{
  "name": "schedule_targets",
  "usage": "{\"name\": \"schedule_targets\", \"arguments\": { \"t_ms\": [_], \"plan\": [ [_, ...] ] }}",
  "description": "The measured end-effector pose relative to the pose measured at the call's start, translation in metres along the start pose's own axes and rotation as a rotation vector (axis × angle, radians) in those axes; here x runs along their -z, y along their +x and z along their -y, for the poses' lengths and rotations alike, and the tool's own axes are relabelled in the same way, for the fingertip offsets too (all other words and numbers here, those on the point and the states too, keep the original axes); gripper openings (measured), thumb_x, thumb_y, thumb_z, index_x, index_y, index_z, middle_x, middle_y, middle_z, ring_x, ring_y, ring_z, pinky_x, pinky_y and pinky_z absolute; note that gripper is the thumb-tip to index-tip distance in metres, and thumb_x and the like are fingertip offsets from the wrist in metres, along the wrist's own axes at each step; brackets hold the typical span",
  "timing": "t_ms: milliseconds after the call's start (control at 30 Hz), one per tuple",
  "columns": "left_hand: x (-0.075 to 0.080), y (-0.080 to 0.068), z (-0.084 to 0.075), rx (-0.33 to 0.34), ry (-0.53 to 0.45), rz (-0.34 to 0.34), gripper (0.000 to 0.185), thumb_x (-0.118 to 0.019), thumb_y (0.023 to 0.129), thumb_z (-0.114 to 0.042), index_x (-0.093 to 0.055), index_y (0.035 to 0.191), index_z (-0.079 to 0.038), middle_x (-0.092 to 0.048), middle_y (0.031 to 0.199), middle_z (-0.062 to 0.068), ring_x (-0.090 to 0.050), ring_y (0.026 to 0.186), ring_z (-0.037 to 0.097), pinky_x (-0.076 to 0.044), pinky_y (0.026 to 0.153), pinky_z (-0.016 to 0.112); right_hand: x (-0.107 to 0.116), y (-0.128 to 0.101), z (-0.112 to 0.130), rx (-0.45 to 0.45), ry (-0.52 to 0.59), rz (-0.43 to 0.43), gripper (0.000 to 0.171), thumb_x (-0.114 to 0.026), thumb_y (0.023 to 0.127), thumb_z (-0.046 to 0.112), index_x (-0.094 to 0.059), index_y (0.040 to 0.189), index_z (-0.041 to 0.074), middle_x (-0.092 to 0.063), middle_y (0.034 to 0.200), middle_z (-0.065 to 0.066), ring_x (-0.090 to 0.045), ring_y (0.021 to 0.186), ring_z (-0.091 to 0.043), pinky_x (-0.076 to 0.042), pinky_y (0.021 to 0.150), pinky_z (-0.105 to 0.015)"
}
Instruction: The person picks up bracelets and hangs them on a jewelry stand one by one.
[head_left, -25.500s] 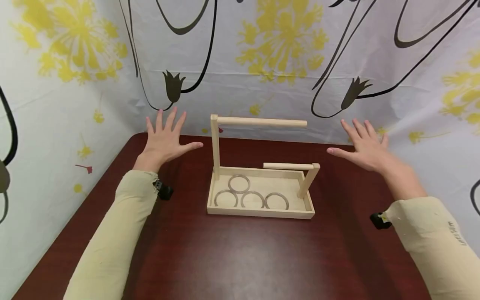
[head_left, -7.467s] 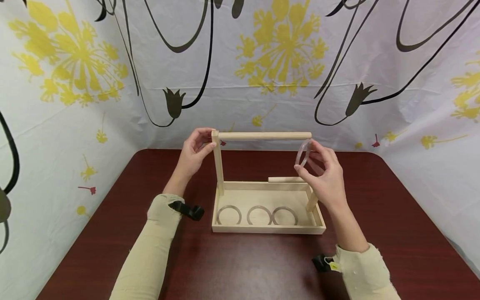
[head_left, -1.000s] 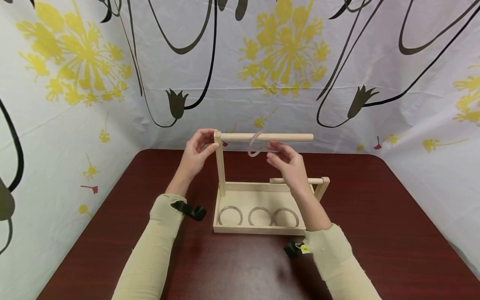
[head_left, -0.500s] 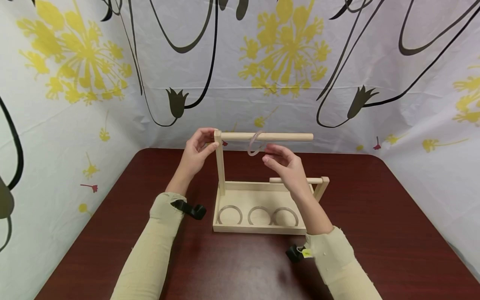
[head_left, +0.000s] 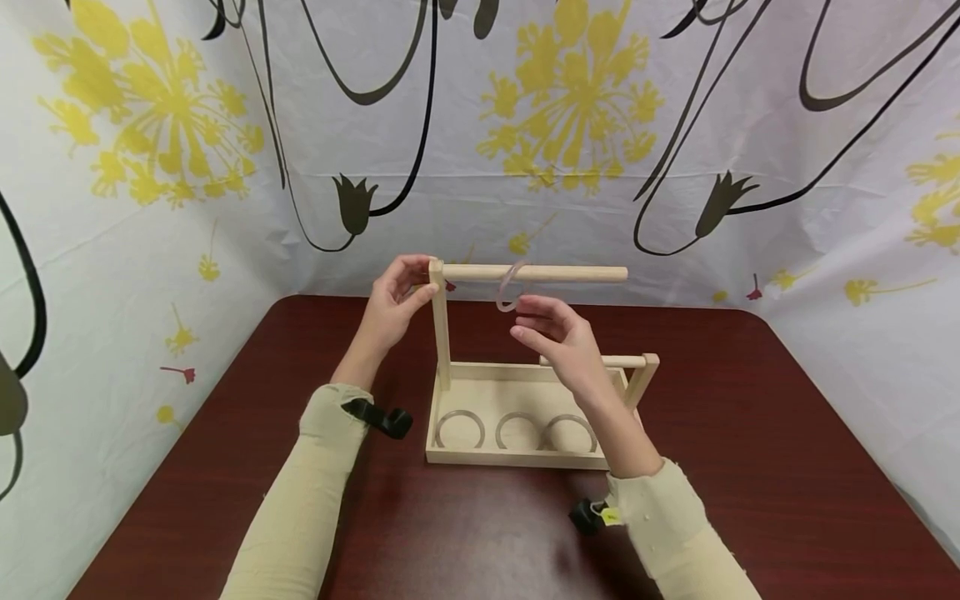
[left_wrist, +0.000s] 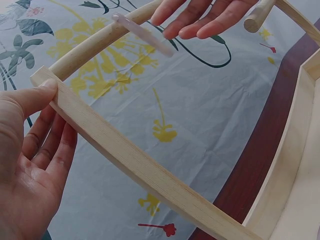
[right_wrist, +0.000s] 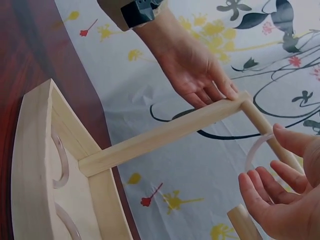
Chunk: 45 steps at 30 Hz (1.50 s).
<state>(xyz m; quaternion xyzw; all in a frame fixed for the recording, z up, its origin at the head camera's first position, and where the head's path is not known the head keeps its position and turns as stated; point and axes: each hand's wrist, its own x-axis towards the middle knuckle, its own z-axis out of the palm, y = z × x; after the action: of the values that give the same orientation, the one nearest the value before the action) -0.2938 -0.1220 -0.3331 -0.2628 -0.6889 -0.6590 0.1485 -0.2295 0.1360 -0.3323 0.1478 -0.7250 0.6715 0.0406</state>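
My left hand pinches the top of the tall wooden post between thumb and fingers; the left wrist view shows the thumb on its near face. From that post a long wooden rod runs rightward. A clear, pinkish ring, like a bangle, hangs tilted around the rod, left of its middle. Below the rod, my right hand has its fingers loosely bent, fingertips right beside the ring's lower edge. In the right wrist view the ring shows between the thumb and fingers.
The post rises from a shallow wooden tray. Three more rings lie in it along the front, among them the left ring. A shorter post with a lower rod stands at the tray's right. A patterned curtain hangs behind the table.
Over the last second my right hand has moved slightly left and down, toward the ring's lower edge. Earlier it held this ring at the rod's free end; now the ring hangs around the rod.
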Motion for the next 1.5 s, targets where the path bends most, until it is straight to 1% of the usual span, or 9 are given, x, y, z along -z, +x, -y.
{"name": "schedule_targets", "arguments": {
  "t_ms": [233, 500, 667, 933, 1000, 1100, 1200, 1267, 1500],
  "plan": [
    [-0.001, 0.000, 0.001, -0.004, -0.001, 0.001, 0.035, -0.058, 0.094, 0.009, -0.050, 0.127, 0.012, -0.063, 0.112, -0.018, -0.059, 0.104, 0.005, -0.049, 0.095, 0.026, -0.008, -0.003, -0.003, 0.015, 0.005, 0.029, 0.044, -0.069, 0.090, 0.002, -0.057, 0.132, 0.000, -0.060, 0.130, -0.014, -0.064, 0.115, -0.017, -0.055, 0.092, -0.021],
    [-0.001, -0.001, -0.002, 0.005, 0.005, -0.005, 0.034, -0.059, 0.094, 0.008, -0.051, 0.127, 0.011, -0.063, 0.112, -0.018, -0.059, 0.104, 0.005, -0.049, 0.096, 0.029, -0.015, -0.007, -0.005, 0.026, 0.029, 0.052, 0.041, -0.069, 0.090, 0.001, -0.058, 0.129, -0.002, -0.062, 0.127, -0.015, -0.064, 0.111, -0.014, -0.056, 0.092, -0.024],
    [-0.001, 0.000, -0.002, 0.003, 0.006, -0.009, 0.034, -0.059, 0.094, 0.009, -0.050, 0.127, 0.012, -0.063, 0.111, -0.017, -0.059, 0.105, 0.005, -0.049, 0.097, 0.029, -0.019, -0.009, -0.009, 0.058, 0.031, 0.086, 0.038, -0.068, 0.091, 0.000, -0.059, 0.128, -0.002, -0.062, 0.127, -0.017, -0.064, 0.111, -0.014, -0.056, 0.092, -0.024],
    [-0.002, 0.000, -0.003, 0.004, 0.003, -0.012, 0.034, -0.059, 0.094, 0.009, -0.050, 0.127, 0.012, -0.063, 0.112, -0.018, -0.059, 0.105, 0.005, -0.048, 0.097, 0.029, -0.029, -0.013, -0.018, 0.091, 0.009, 0.157, 0.036, -0.068, 0.090, -0.001, -0.060, 0.126, -0.003, -0.063, 0.125, -0.023, -0.066, 0.105, -0.006, -0.057, 0.090, -0.024],
    [-0.002, -0.001, -0.003, 0.007, 0.003, -0.013, 0.034, -0.059, 0.094, 0.009, -0.051, 0.127, 0.012, -0.063, 0.112, -0.018, -0.059, 0.105, 0.005, -0.048, 0.097, 0.031, -0.031, -0.014, -0.020, 0.082, -0.011, 0.165, 0.035, -0.069, 0.091, 0.000, -0.062, 0.125, -0.001, -0.064, 0.125, -0.022, -0.067, 0.106, -0.010, -0.056, 0.089, -0.025],
    [-0.003, -0.001, -0.003, 0.010, 0.004, -0.015, 0.034, -0.059, 0.094, 0.009, -0.051, 0.127, 0.012, -0.063, 0.112, -0.016, -0.059, 0.105, 0.005, -0.048, 0.097, 0.031, -0.033, -0.015, -0.024, 0.068, -0.029, 0.175, 0.033, -0.069, 0.091, 0.002, -0.063, 0.123, 0.000, -0.065, 0.125, -0.020, -0.067, 0.112, -0.023, -0.056, 0.088, -0.024],
    [-0.003, -0.001, -0.003, 0.011, 0.005, -0.017, 0.035, -0.059, 0.094, 0.008, -0.050, 0.127, 0.012, -0.063, 0.112, -0.015, -0.059, 0.104, 0.005, -0.049, 0.096, 0.028, -0.036, -0.017, -0.028, 0.051, -0.027, 0.186, 0.032, -0.069, 0.091, 0.003, -0.064, 0.122, 0.001, -0.066, 0.125, -0.020, -0.062, 0.117, -0.037, -0.055, 0.088, -0.024],
    [-0.003, -0.001, -0.003, 0.011, 0.007, -0.018, 0.035, -0.059, 0.094, 0.009, -0.050, 0.127, 0.013, -0.063, 0.112, -0.015, -0.059, 0.104, 0.005, -0.049, 0.095, 0.025, -0.038, -0.018, -0.032, 0.041, -0.021, 0.195, 0.031, -0.070, 0.091, 0.004, -0.064, 0.122, 0.001, -0.065, 0.125, -0.020, -0.061, 0.119, -0.042, -0.056, 0.089, -0.025],
    [-0.003, -0.001, -0.002, 0.010, -0.008, -0.016, 0.035, -0.059, 0.093, 0.009, -0.049, 0.127, 0.013, -0.062, 0.112, -0.016, -0.059, 0.105, 0.005, -0.050, 0.092, 0.019, -0.043, -0.021, -0.044, 0.021, -0.077, 0.226, 0.033, -0.071, 0.091, 0.008, -0.064, 0.123, 0.003, -0.065, 0.128, -0.019, -0.065, 0.117, -0.037, -0.056, 0.091, -0.031]
  ]
}}
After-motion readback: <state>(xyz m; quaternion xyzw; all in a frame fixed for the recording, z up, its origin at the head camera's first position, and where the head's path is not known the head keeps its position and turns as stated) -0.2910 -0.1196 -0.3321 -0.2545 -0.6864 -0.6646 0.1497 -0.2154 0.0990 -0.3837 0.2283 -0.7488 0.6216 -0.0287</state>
